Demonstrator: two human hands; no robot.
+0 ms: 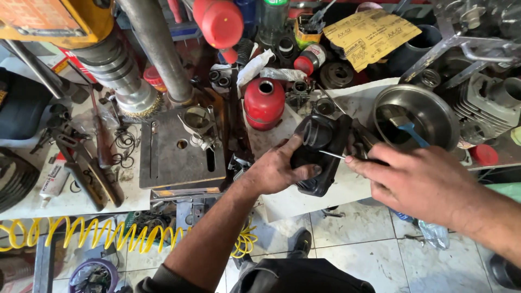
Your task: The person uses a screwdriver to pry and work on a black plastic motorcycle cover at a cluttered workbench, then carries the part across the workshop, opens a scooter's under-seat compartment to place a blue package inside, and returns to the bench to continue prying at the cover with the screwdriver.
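Head view. The left hand (pixel 274 171) is closed around a black moulded part (pixel 320 154), thumb on its upper face and fingers wrapped under its near end. The part is held just above the front edge of the surface (pixel 353 187); its long axis runs from the near end, low and toward the person, up and away to a round open collar that faces the back of the surface. The right hand (pixel 420 182) is closed on a thin metal tool (pixel 332 155), pinched between thumb and forefinger, its tip touching the side of the black part; the tool lies roughly crosswise to the part's long axis. Behind the part stands a red canister (pixel 264 102); to the right sits a metal bowl (pixel 434 111) holding a blue-handled brush (pixel 408 128). Toward the left edge, a drill press table (pixel 171 157) and column (pixel 157 49) rise from the crowded surface. A sheet of sandpaper (pixel 369 35) lies at the back. Below the front edge: a coiled yellow hose (pixel 97 236) and a pale tiled floor (pixel 347 244).
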